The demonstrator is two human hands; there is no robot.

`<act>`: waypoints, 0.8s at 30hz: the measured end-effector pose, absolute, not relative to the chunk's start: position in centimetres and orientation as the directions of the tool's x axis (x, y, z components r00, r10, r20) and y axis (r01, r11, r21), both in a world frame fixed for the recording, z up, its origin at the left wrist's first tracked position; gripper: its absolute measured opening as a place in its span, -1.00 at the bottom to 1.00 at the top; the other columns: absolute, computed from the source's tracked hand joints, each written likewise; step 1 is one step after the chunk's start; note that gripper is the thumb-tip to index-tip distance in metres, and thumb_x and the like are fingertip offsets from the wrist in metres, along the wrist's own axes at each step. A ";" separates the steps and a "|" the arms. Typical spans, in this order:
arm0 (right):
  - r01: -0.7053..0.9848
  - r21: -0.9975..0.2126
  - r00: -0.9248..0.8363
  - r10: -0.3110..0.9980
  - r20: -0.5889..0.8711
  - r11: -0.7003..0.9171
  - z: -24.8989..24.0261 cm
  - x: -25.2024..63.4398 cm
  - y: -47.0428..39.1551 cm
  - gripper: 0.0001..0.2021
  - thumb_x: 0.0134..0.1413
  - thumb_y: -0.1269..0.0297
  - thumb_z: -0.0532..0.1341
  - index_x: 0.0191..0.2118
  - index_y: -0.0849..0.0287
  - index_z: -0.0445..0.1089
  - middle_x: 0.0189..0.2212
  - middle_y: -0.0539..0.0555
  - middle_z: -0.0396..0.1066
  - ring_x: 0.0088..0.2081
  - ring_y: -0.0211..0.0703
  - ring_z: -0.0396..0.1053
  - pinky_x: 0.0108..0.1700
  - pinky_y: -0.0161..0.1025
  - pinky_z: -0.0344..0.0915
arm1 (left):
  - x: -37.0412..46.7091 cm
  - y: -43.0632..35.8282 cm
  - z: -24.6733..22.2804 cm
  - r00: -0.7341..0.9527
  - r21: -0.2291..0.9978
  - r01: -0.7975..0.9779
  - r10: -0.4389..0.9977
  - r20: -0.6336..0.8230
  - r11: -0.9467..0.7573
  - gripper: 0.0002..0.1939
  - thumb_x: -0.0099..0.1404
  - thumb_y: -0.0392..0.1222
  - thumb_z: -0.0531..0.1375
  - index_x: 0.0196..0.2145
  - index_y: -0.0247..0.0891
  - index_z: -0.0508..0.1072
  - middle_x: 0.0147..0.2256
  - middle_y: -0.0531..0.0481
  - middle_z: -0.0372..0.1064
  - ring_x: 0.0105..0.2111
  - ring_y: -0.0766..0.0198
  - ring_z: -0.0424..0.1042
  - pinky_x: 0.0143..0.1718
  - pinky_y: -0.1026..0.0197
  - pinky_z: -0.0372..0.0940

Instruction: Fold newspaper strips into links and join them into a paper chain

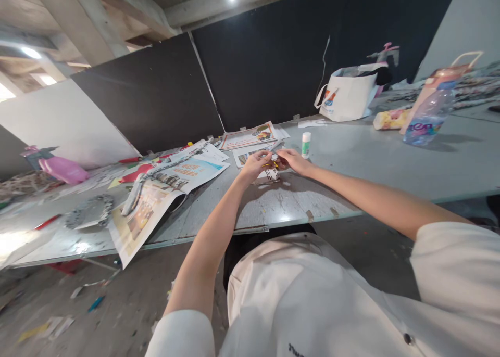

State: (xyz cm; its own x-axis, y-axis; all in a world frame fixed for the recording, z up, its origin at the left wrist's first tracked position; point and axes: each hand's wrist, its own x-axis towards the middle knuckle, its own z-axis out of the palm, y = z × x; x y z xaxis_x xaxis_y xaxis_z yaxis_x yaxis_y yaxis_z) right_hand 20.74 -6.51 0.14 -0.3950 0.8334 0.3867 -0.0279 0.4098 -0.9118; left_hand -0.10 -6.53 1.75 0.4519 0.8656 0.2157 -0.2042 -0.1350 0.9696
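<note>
Both hands meet over the grey table near its front edge. My left hand has its fingers closed on a piece of printed paper with dark characters and a little yellow. Close beside it on the right, my right hand pinches the upper part of the same paper, its fingertips partly hidden. A glue stick with a green and white body stands upright just right of my right hand. Behind the hands lie printed sheets.
An open magazine overhangs the table edge on the left, near a twisted paper ring and pink spray bottle. At right are a white bag, yellow package and plastic bottle. Black panels stand behind.
</note>
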 end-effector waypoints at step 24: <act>-0.063 -0.948 -0.480 0.823 0.303 0.312 0.6 20.7 -7.0 -0.50 0.21 -0.22 0.45 -0.39 0.10 0.37 -0.53 -0.12 0.06 -0.48 -0.26 0.02 -0.38 -0.17 0.01 | -0.7 -5.7 0.7 0.528 0.980 -0.185 0.834 0.164 -0.075 -0.52 0.19 0.00 0.63 -0.15 -0.27 0.53 -0.30 0.00 0.57 -0.28 0.26 0.61 -0.02 0.12 0.49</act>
State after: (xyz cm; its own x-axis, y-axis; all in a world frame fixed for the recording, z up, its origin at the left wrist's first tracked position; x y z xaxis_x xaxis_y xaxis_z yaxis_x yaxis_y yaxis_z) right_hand 20.74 -7.02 0.64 -0.4796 0.8235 0.3031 -0.0631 0.3121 -0.9479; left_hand -0.72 -5.69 0.74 0.5275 0.8336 0.1636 -0.1850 -0.0752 0.9799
